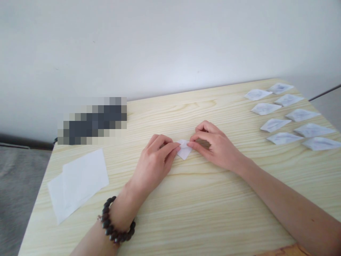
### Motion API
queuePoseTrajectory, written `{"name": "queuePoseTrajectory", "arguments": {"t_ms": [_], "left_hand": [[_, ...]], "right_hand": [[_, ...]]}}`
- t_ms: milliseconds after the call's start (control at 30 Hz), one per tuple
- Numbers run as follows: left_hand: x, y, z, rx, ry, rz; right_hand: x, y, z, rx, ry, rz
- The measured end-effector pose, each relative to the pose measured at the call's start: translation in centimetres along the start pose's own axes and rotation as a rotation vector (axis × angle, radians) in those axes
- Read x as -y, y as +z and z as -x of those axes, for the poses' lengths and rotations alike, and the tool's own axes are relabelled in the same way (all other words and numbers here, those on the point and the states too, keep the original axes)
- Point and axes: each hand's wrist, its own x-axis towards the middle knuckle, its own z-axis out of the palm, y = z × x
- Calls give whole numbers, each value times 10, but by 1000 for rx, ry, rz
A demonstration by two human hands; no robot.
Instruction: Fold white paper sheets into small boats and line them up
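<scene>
A small piece of folded white paper (184, 150) lies between my hands near the middle of the table, one corner pointing toward me. My left hand (157, 156), with a dark beaded bracelet (113, 224) at its wrist, pinches the paper's left side between thumb and forefinger. On the opposite side, my right hand (213, 145) pinches the right edge, its other fingers curled above. Fingertips cover both side corners of the paper.
Flat white paper sheets (85, 177) overlap at the left. Several folded paper pieces (275, 124) stand in two rows at the right. A dark pixelated object (93, 122) sits at the back left of the wooden table (186, 217). A pale wall (170, 46) rises behind.
</scene>
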Motion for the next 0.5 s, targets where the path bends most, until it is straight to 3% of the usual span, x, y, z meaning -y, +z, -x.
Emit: {"name": "queuePoseTrajectory", "arguments": {"t_ms": [167,500], "left_hand": [[-3,0,-1,25,-78,43],[-11,2,-3,112,-167,-227]], "right_hand": [[2,3,0,-30,56,37],[4,7,-2,-69,97,77]]}}
